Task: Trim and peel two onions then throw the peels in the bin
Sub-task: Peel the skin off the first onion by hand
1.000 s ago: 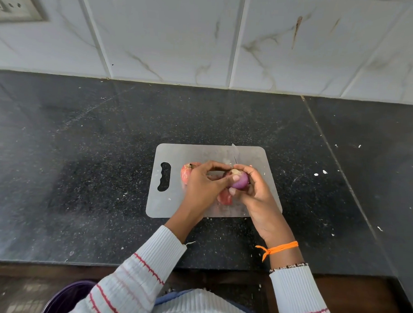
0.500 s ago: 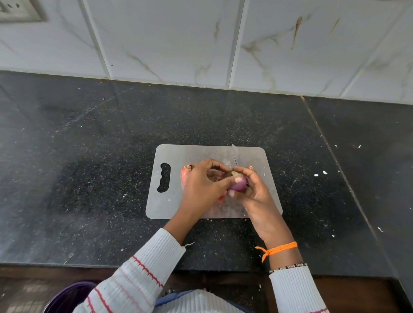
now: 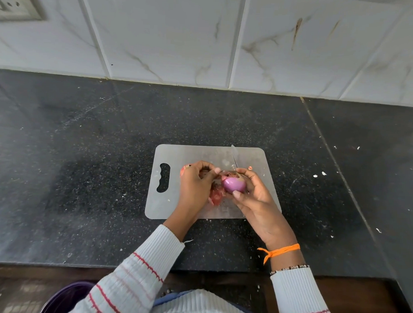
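A small purple onion (image 3: 234,184), mostly peeled, is gripped in my right hand (image 3: 258,201) just above the grey cutting board (image 3: 201,153). My left hand (image 3: 196,184) pinches a strip of dry peel (image 3: 218,171) at the onion's left top. Reddish loose peels (image 3: 215,196) lie on the board under the hands. A second onion (image 3: 185,167) shows only as a reddish edge behind my left hand. A knife blade (image 3: 234,155) lies on the board beyond the hands, its handle hidden.
The board sits on a black stone counter (image 3: 81,174) with white crumbs scattered at the right. A tiled wall (image 3: 206,38) runs along the back, with a socket (image 3: 13,3) at top left. A dark purple bin (image 3: 64,297) stands below the counter's front edge.
My hands have drawn slightly apart, and more of the onion's purple flesh is bared as my left hand pulls the peel leftward.
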{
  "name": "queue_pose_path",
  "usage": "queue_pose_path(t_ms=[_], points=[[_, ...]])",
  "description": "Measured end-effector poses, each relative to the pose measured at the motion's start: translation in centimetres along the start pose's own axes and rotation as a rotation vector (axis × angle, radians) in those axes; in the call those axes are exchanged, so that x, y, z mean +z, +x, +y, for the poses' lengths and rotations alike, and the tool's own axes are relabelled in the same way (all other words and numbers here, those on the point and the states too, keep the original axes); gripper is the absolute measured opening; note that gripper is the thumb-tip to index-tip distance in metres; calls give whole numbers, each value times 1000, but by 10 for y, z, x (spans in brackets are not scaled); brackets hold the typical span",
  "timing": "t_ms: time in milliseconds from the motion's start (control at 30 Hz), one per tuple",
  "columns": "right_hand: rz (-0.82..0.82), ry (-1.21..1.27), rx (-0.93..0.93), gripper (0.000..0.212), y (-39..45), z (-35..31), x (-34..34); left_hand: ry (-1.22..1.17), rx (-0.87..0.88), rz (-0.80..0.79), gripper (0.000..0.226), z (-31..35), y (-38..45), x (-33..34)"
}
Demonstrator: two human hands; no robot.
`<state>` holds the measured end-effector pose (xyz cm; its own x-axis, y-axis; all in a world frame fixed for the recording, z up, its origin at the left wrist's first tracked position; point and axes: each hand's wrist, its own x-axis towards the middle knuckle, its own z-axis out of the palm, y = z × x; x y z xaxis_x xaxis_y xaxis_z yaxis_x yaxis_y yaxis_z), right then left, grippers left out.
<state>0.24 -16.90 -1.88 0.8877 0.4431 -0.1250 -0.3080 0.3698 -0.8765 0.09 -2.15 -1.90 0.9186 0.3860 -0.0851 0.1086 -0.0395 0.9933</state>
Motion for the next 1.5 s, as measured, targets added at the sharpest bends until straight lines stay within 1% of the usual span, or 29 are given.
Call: queue_pose_path(t_ms=[67,133,233,267,333,367,467,533,600,733,833,933,1067,1133,1167,1233,1267,1300,1367,1500], points=[[8,88,11,54,0,-1,0,-4,-4,7,14,-2,0,0],[24,157,19,44,0,-3,2,-29,-20,-3,16,-2,-1,0],[51,214,31,39,1,-4,2,-76,-4,-47,28,1,-4,1],[58,222,36,39,1,-4,3,-81,19,-53,27,2,-5,2],[79,228,44,39,1,-3,3,-90,66,-73,18,6,-8,3],[89,229,46,39,2,-3,4,-109,68,-103,18,8,-10,4],[98,210,57,34,2,-3,5,-157,34,-228,31,8,-11,7],[99,194,67,28,1,-4,5,-148,29,-257,35,7,-11,8],[93,158,82,25,1,-4,4,-169,30,-252,32,7,-12,7],[75,109,103,27,0,-3,5,-179,48,-202,20,6,-9,4],[65,104,105,30,-1,-4,6,-59,121,-143,13,5,-6,2],[68,110,107,30,-1,-3,8,64,173,-84,12,4,-5,1],[80,137,100,26,1,-2,9,30,131,-20,11,7,-7,-4],[85,150,97,26,1,-2,8,-2,117,-34,5,8,-8,-5],[83,159,95,26,1,-2,8,3,115,-66,7,9,-9,-6],[74,172,94,27,0,-3,8,69,130,-166,30,7,-9,-6],[72,169,97,27,0,-3,8,113,152,-205,38,6,-8,-5],[72,157,101,27,-1,-3,8,135,174,-229,40,6,-9,-5],[76,120,106,26,-2,-3,8,113,187,-232,35,6,-10,-4],[92,86,114,20,-4,-2,6,88,233,-177,26,2,-10,-3]])
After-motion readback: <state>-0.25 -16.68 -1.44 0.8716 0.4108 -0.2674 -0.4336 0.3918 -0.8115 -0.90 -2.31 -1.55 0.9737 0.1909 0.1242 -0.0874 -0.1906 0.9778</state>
